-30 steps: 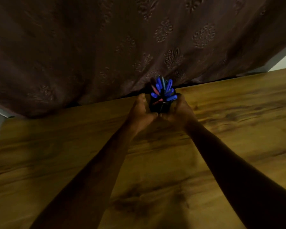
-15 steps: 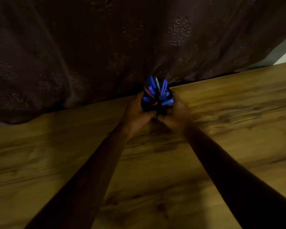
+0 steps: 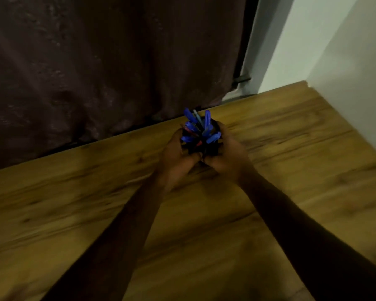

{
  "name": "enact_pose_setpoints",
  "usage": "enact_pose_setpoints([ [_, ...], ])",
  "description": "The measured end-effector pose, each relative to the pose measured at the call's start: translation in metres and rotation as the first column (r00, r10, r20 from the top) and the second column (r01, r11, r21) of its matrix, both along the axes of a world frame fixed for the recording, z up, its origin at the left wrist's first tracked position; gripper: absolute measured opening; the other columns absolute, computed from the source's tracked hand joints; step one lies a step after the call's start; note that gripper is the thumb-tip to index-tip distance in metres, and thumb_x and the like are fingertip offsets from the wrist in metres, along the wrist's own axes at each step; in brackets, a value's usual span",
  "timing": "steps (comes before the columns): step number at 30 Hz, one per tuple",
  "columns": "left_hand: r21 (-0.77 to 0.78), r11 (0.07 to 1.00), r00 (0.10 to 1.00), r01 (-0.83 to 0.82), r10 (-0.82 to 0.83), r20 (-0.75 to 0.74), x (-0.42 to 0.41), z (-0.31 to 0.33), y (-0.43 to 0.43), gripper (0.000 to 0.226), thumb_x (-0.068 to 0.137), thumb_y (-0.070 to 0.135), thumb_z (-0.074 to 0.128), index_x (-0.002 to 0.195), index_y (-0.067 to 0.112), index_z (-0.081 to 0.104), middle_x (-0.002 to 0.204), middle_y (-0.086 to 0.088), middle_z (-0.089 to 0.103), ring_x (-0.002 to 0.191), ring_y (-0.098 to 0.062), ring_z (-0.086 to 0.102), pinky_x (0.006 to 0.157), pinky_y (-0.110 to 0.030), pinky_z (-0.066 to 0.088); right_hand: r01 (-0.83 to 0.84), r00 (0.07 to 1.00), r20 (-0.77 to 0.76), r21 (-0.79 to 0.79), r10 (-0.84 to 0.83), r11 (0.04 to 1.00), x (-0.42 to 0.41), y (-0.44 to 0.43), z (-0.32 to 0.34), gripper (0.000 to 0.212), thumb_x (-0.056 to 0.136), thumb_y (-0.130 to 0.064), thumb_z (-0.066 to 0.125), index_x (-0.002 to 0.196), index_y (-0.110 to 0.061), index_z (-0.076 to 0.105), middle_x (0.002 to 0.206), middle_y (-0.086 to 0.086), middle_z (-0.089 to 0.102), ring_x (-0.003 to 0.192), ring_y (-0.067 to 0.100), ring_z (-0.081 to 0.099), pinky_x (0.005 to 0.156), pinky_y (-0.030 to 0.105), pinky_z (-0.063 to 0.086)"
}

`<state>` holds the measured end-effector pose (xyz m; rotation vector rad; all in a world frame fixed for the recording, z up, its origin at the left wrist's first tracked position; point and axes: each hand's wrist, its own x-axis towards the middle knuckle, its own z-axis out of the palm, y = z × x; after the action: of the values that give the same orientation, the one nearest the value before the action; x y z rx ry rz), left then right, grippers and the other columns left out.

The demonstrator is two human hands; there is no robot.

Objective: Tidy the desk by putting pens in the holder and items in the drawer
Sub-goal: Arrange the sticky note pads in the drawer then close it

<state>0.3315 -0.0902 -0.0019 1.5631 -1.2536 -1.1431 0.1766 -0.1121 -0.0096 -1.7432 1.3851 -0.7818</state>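
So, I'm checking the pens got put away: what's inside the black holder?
Blue pens and a red pen stand in the holder, tops fanned out. Their lower parts are hidden by its wall and by the left hand and right hand gripping it.

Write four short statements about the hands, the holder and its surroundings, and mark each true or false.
1. The left hand and the right hand both hold the holder. True.
2. The holder is empty. False: it is packed with pens, mostly blue.
3. The holder is near the far edge of the desk, close to the curtain. True.
4. A pale wall rises on the left of the desk. False: it is on the right.
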Motion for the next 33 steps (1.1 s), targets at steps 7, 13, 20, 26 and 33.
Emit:
enact_pose_setpoints([
  [7,0.020,0.997,0.997,0.070,-0.069,-0.042,-0.112,0.005,-0.070,0.071,0.063,0.022,0.074,0.131,0.030,0.055,0.118,0.006,0.069,0.110,-0.018,0.066,0.093,-0.047,0.056,0.111,0.994,-0.019,0.006,-0.111,0.994,-0.113,-0.053,0.015,0.088,0.077,-0.024,0.083,0.152,-0.029,0.036,0.130,-0.008,0.062,0.110,0.010,0.059,0.094,0.036,0.054],
  [13,0.016,0.995,0.993,0.100,-0.099,-0.059,-0.166,0.008,-0.115,0.064,0.071,0.009,0.072,0.131,0.024,0.055,0.115,0.004,0.069,0.107,-0.017,0.067,0.088,-0.046,0.058,0.140,0.990,0.012,0.005,-0.140,0.990,-0.160,-0.094,0.016,0.091,0.075,-0.021,0.084,0.152,-0.026,0.037,0.121,-0.017,0.062,0.105,0.005,0.061,0.089,0.028,0.053],
  [20,0.025,0.987,0.987,0.158,-0.157,-0.026,-0.192,0.005,-0.151,0.060,0.079,0.001,0.069,0.131,0.027,0.053,0.118,0.003,0.068,0.107,-0.020,0.066,0.085,-0.044,0.059,0.184,0.982,0.027,0.029,-0.184,0.983,-0.183,-0.126,0.008,0.087,0.080,-0.019,0.082,0.153,-0.022,0.034,0.127,-0.008,0.062,0.109,0.010,0.059,0.093,0.033,0.054],
  [26,0.027,0.985,0.985,0.172,-0.171,-0.007,-0.203,-0.005,-0.163,0.057,0.082,0.006,0.070,0.130,0.031,0.052,0.121,0.004,0.066,0.110,-0.018,0.064,0.087,-0.046,0.059,0.224,0.974,0.014,0.051,-0.225,0.973,-0.192,-0.140,-0.007,0.088,0.081,-0.021,0.081,0.154,-0.024,0.033,0.134,-0.005,0.061,0.112,0.014,0.059,0.094,0.036,0.054],
  [33,0.009,0.976,0.976,0.217,-0.217,0.018,-0.203,-0.001,-0.161,0.063,0.084,0.006,0.072,0.139,0.025,0.048,0.122,0.011,0.061,0.112,-0.009,0.059,0.084,-0.023,0.054,0.249,0.968,0.012,0.095,-0.252,0.964,-0.198,-0.143,-0.018,0.084,0.080,-0.018,0.080,0.152,-0.024,0.035,0.132,-0.005,0.062,0.117,0.020,0.062,0.095,0.039,0.054],
])
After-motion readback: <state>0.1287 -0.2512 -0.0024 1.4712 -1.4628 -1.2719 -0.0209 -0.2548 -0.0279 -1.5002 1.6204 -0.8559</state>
